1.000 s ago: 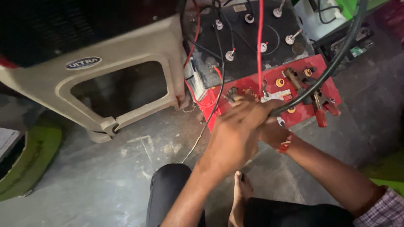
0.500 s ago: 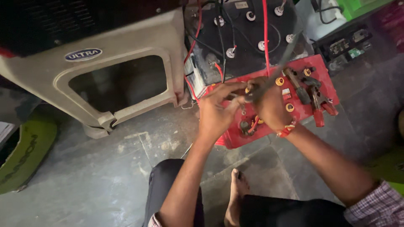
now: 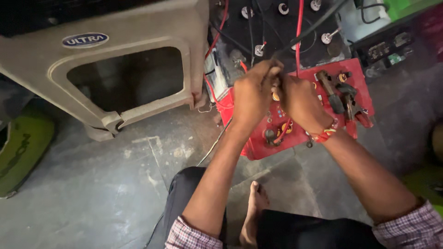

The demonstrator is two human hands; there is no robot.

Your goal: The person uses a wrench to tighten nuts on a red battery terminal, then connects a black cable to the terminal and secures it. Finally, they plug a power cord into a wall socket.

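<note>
I see my left hand [image 3: 253, 94] and right hand [image 3: 300, 102] pressed together over the red battery top [image 3: 360, 90], fingers curled tight around a thick black cable [image 3: 318, 25] that runs up and away to the upper right. Both hands are closed on it where they meet, just above the battery's back edge. A thin red wire [image 3: 299, 37] drops straight down between my hands and reappears below the right palm. Right of the right hand, metal terminal clamps [image 3: 339, 94] lie on the red top, near but not touching it. Behind sits a black battery [image 3: 272, 32] with white caps, crowded with wires. On the left a beige plastic stool [image 3: 138, 32] lies tipped over, its leg close to the red battery's left corner, with little room between. A green object [image 3: 20, 147] lies at the far left edge. The grey floor [image 3: 115, 184] lies open toward me, where my bare foot [image 3: 254, 212] rests between my knees
</note>
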